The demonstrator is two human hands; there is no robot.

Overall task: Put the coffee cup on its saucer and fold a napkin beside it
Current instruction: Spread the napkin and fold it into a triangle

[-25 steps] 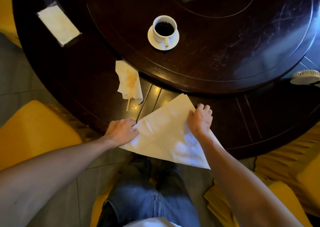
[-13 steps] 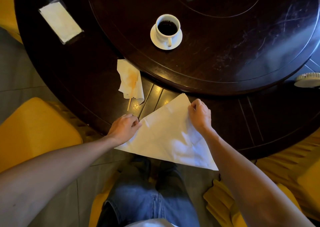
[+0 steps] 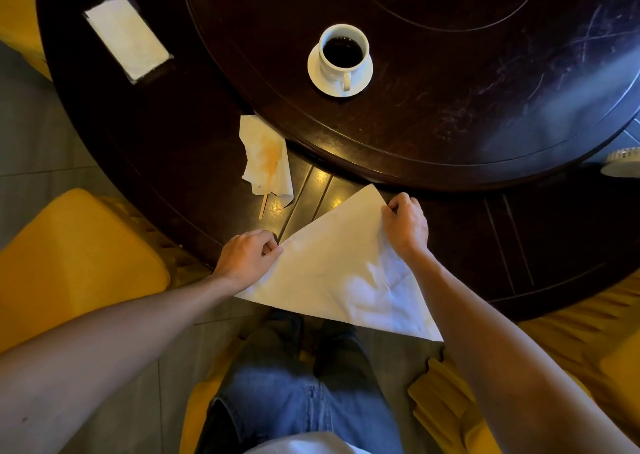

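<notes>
The white paper napkin (image 3: 341, 266), folded to a triangle, lies at the near edge of the dark round wooden bench (image 3: 173, 162), partly hanging over it. My left hand (image 3: 247, 256) pinches its left edge, my right hand (image 3: 405, 225) pinches near the top corner. The white coffee cup (image 3: 343, 53) stands on its white saucer (image 3: 363, 79), farther back on the raised turning plate (image 3: 467, 114).

White napkin (image 3: 341, 270), plain. White cup (image 3: 341, 57) and white saucer (image 3: 340, 72), black coffee inside. Table (image 3: 173, 148) is super dark brown wood. The crumpled tissue (image 3: 266, 157) is white with an orange-yellow stain, chairs (image 3: 69, 256) are mustard yellow, jeans (image 3: 294, 401) blue.
</notes>
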